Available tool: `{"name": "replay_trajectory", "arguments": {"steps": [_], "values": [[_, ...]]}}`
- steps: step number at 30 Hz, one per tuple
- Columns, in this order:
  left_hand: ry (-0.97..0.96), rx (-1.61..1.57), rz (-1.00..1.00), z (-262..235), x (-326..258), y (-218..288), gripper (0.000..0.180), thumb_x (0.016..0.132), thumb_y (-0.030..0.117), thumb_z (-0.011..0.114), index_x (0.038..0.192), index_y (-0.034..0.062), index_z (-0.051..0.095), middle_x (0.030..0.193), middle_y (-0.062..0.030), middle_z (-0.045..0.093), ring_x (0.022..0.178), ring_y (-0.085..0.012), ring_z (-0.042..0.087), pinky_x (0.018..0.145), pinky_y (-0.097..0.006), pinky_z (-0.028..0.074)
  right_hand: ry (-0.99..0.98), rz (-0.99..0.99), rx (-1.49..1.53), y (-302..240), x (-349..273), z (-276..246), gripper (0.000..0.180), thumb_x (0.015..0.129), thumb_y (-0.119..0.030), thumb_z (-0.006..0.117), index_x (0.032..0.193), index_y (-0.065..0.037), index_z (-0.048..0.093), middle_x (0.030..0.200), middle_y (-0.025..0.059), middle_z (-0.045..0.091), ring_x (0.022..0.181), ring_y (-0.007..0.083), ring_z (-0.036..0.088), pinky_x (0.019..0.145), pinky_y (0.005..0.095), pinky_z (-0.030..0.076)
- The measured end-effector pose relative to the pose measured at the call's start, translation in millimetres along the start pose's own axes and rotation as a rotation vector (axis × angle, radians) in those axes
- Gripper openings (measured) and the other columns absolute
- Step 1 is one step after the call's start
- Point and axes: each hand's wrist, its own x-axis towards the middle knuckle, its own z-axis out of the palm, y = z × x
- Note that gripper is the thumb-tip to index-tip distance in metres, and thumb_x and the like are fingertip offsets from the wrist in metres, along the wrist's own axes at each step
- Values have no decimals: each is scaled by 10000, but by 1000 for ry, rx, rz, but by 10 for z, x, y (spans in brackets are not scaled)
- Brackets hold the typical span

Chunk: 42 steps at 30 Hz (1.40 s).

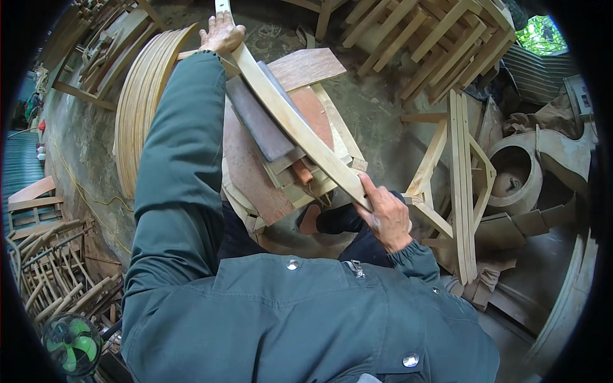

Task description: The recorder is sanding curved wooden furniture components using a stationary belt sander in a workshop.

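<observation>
Green jacket (287, 313) fills six o'clock; right hand (386, 217) fingers clamp the curved wooden slat (294, 121) low, left hand (221, 35) grips it at twelve, spanning the scrap-board pile (255, 166) for steadiness.

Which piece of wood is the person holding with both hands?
The long, pale curved strip. The left hand grips its far end and the right hand its near end. It lies across the stacked flat boards; the bent hoops stand untouched nearby.

bare concrete floor (377, 115) carries stacked boards (255, 159) (plywood), bent hoops (137, 108).
</observation>
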Motion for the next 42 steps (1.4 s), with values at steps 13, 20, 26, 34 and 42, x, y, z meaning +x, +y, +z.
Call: {"name": "replay_trajectory", "arguments": {"steps": [13,20,26,34,42], "values": [[18,108,151,-25,-1538,533,844,990,415,462,1598,-117,218,1689,-297,213,1582,-479,160,1224,-710,167,20,-42,52,269,-1240,-279,765,817,-265,844,1516,-197,539,814,63,571,712,251,621,657,382,510],[5,-72,193,-181,-3347,1326,867,971,376,526,1591,-134,201,1669,-339,198,1589,-481,113,1234,-704,130,-42,112,97,471,-2843,-757,579,705,-195,859,1258,-164,691,784,69,637,697,283,666,631,410,505],[113,-966,-124,-200,-4883,1658,1023,902,213,770,1619,-59,92,1640,-277,195,1525,-420,257,1250,-562,227,92,118,37,380,-3601,-828,501,636,-180,851,1119,-110,734,799,78,666,706,269,669,606,393,460],[-214,-2264,-662,-859,-4685,1816,208,909,204,757,923,125,564,796,-17,539,776,-207,599,737,-407,518,205,339,-283,446,-3224,-1094,581,653,-12,711,1228,-94,691,947,100,660,877,336,631,787,451,466],[171,-2304,-156,-1759,-4146,1395,317,953,399,712,865,152,534,708,5,468,657,-150,514,692,-350,501,314,369,-162,867,-3344,-700,408,757,-19,743,1152,-98,679,981,108,670,912,332,645,776,422,472]]}}
